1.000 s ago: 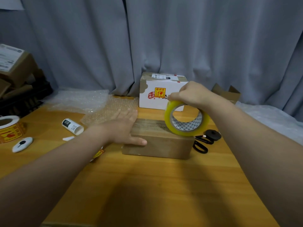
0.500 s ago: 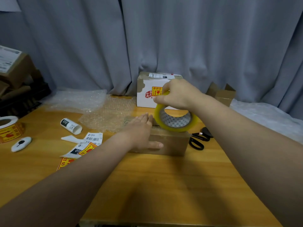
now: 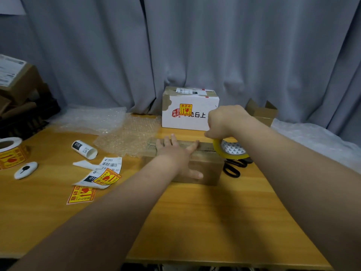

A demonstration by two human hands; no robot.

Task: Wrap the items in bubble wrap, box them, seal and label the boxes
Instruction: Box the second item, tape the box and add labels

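A flat brown cardboard box lies in the middle of the wooden table. My left hand presses flat on its top with fingers spread, the thumb down the near side. My right hand grips a yellow roll of clear packing tape at the box's right end, tilted over the top edge. Behind stands a sealed white box with a yellow fragile sticker and a shipping label. Sheets of bubble wrap lie left of the brown box.
Black scissors lie right of the brown box. Loose labels and fragile stickers, a small label roll, a sticker roll and a white cutter sit on the left. Cardboard boxes are stacked far left, and a small open box stands back right.
My right hand moved the tape roll rightward and lower, to the right end of the brown box. My left hand slid further onto the box top, uncovering the labels on the left.
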